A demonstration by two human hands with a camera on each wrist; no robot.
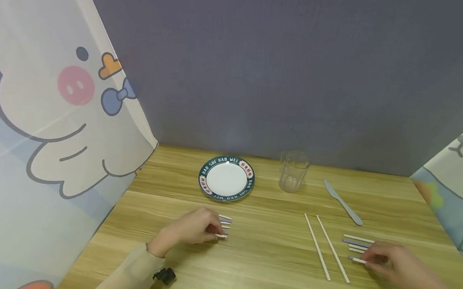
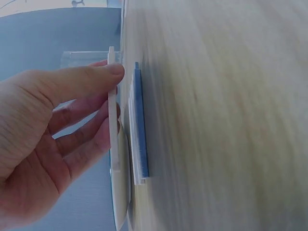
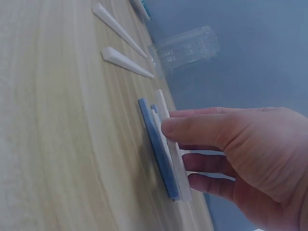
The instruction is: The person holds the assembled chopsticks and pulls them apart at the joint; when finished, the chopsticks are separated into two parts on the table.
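Note:
Between thumb and fingers, my left hand [image 1: 197,227] pinches a short white stick [image 2: 113,134]. Just beside it, a blue stick [image 2: 140,125] and several white ones lie on the table. Over at the right, my right hand [image 1: 402,266] likewise pinches a short white stick [image 3: 176,163], close over a blue stick [image 3: 157,144] and other short sticks. In the head view this right group shows parallel white and blue sticks [image 1: 357,244], partly hidden by the fingers. Two long white chopsticks [image 1: 318,247] lie left of the right hand.
A round plate [image 1: 203,167] with a dark green patterned rim sits behind the left hand. To its right stands a clear mug [image 1: 292,173], then a pale table knife [image 1: 342,202]. A grey partition [image 1: 280,76] rises behind the wooden table [image 1: 263,263].

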